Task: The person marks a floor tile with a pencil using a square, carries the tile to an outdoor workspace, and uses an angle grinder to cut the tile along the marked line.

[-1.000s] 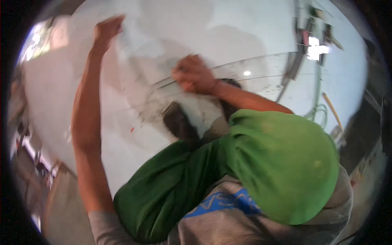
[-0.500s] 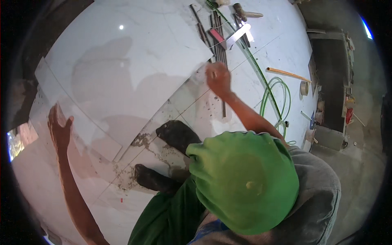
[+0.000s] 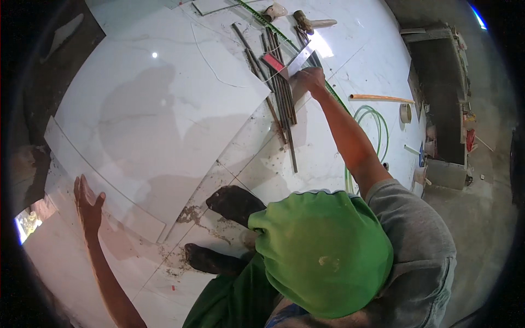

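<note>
Half a second ago, your right hand [image 3: 311,80] was above the nearer part of the dark bars [image 3: 284,95]; now it is farther out, and its fingers are at the blade of the square [image 3: 299,60] with the red handle. This square lies across the bars, on the far side from you, with the hammer [image 3: 321,23] just beyond it. Whether the right grip is pinching the blade or only touching it, I cannot tell, since the fingertips are turned away.

Your left hand [image 3: 89,210] has stayed on the other side, near the left edge of the large white slab [image 3: 142,126]. Its grip is spread, the thumb well apart from the fingers, and I see nothing in it. If the palm touches the surface below, I cannot say.

As I judge it, this change means that the work of your right hand is now among the tools. The slab rests on the tiled floor [image 3: 322,147], in front of your dark-covered feet [image 3: 235,203]. The green strip [image 3: 279,34] runs close by the square.
</note>
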`<state>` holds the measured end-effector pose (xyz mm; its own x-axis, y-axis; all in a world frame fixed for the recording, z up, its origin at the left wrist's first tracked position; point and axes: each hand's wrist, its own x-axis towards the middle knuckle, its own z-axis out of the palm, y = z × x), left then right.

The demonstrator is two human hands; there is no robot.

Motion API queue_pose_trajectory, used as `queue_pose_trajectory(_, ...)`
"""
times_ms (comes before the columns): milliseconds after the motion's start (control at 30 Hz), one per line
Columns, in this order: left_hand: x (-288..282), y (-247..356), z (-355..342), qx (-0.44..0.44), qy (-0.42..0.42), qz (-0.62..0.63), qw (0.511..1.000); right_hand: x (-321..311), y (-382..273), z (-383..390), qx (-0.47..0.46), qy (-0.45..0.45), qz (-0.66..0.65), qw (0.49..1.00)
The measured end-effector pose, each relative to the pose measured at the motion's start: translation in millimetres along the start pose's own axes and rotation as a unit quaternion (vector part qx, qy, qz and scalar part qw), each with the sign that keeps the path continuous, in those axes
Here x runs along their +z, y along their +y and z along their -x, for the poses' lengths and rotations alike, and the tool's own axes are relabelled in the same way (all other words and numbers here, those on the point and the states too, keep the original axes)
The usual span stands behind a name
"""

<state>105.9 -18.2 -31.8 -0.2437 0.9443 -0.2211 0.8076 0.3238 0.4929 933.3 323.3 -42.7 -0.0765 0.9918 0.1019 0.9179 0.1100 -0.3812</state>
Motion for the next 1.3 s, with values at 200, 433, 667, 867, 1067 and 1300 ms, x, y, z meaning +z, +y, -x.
queue_pose_trajectory(200,-43.2,-17.8,15.1,-0.016,0.025,-0.062,0.998,56.7,-67.5,-14.4,0.157,0.014,-0.006,0.987)
queue_pose_trajectory(433,-30.3,8.1,9.3,-0.058,0.011,-0.041,0.997,10.4,-44.7,1.6,0.222,-0.026,-0.043,0.974)
queue_pose_trajectory(667,-28.5,14.0,5.4,-0.045,0.011,-0.026,0.999,-71.8,-84.0,47.9,0.204,0.017,-0.442,0.873)
queue_pose_trajectory(867,-28.9,4.6,8.5,-0.059,0.005,-0.057,0.997,-147.6,-185.1,15.2,0.042,0.013,-0.439,0.898)
queue_pose_trajectory(1067,-30.2,-8.2,8.8,-0.048,0.016,-0.068,0.996,-150.9,-190.3,-10.2,-0.01,-0.046,-0.372,0.927)
queue_pose_trajectory(1300,-22.4,13.9,3.6,-0.042,0.012,-0.066,0.997,-85.7,-44.8,-2.2,0.104,-0.219,0.175,0.954)
